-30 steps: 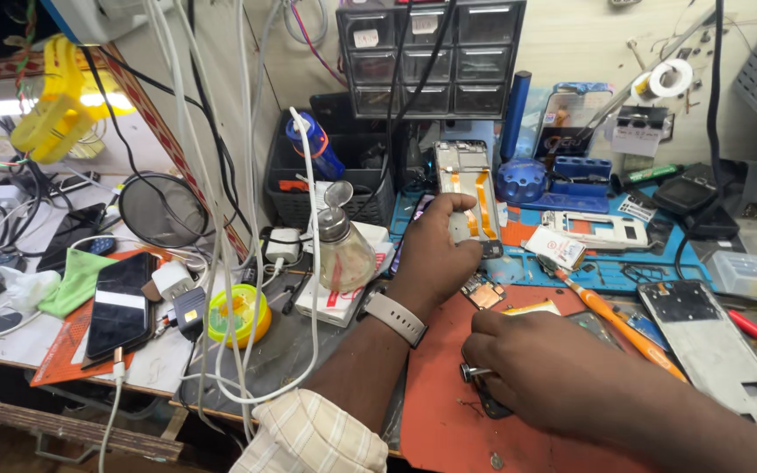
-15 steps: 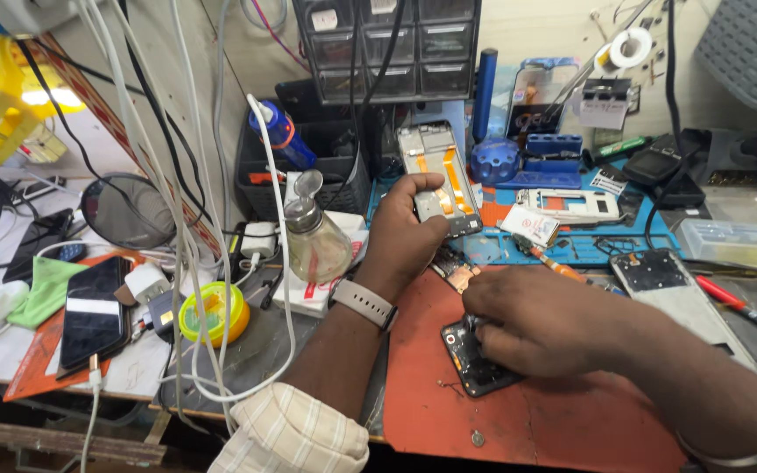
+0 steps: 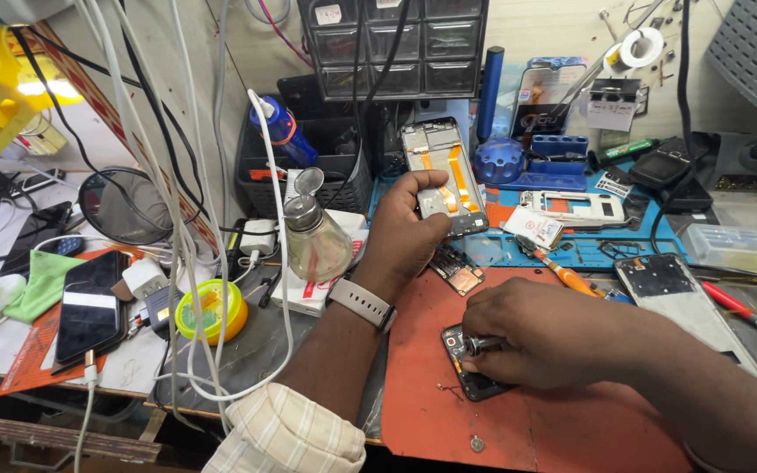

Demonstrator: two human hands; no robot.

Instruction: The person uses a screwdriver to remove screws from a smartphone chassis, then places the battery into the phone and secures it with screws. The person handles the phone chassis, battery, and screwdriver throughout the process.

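Observation:
My left hand (image 3: pixel 406 235) holds an opened phone frame (image 3: pixel 442 175) upright above the bench; orange flex cables run down its inside. A pale watch sits on that wrist. My right hand (image 3: pixel 547 333) rests on the orange work mat (image 3: pixel 562 429), fingers closed around a small metal tool tip (image 3: pixel 473 345). The tip touches a dark phone part (image 3: pixel 473 372) lying flat on the mat under the hand. A small circuit board (image 3: pixel 457 270) lies between the two hands.
A glass solvent bottle (image 3: pixel 313 236) and a yellow-green round tin (image 3: pixel 212 310) stand left of my arm, among hanging white cables (image 3: pixel 177 219). Another phone frame (image 3: pixel 571 208) and an orange-handled screwdriver (image 3: pixel 562 273) lie on the blue mat. A black phone (image 3: pixel 89 307) lies far left.
The view has shifted slightly. My left hand keeps the phone frame raised. My right hand stays low on the orange mat, over the dark phone part.

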